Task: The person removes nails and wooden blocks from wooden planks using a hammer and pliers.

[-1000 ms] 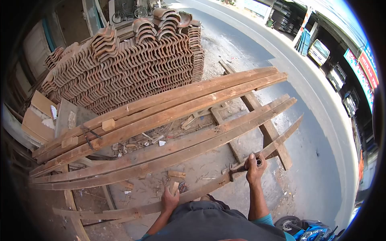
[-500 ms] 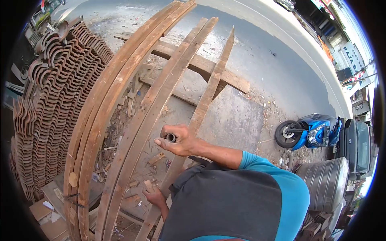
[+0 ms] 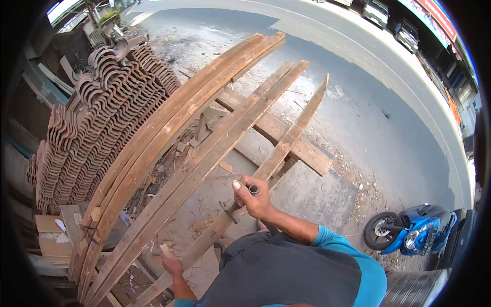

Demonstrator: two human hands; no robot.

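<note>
My right hand [image 3: 255, 197] is closed around the tubular metal handle of a hammer [image 3: 231, 212], whose open pipe end points up at me. The hammer's head is low over the narrow wooden plank [image 3: 294, 134]; whether it touches the wood I cannot tell. Lower left, my left hand [image 3: 173, 265] is closed on a small wood block [image 3: 165, 250] beside the same plank. Some of its fingers are hidden. Left of this plank lie a pair of long beams [image 3: 204, 161], side by side.
Thicker beams [image 3: 166, 128] lie farther left, near stacked curved roof tiles [image 3: 102, 133]. A wooden crosspiece [image 3: 312, 153] runs beneath the timbers. Right of me stand a blue motorbike [image 3: 417, 233] and a ribbed metal drum [image 3: 414, 286]. Scraps litter the ground, and a road [image 3: 358, 30] passes beyond.
My right hand has moved down toward the plank, and the hammer's head now shows below it. My left hand keeps the wood block. The whole view has shifted.
</note>
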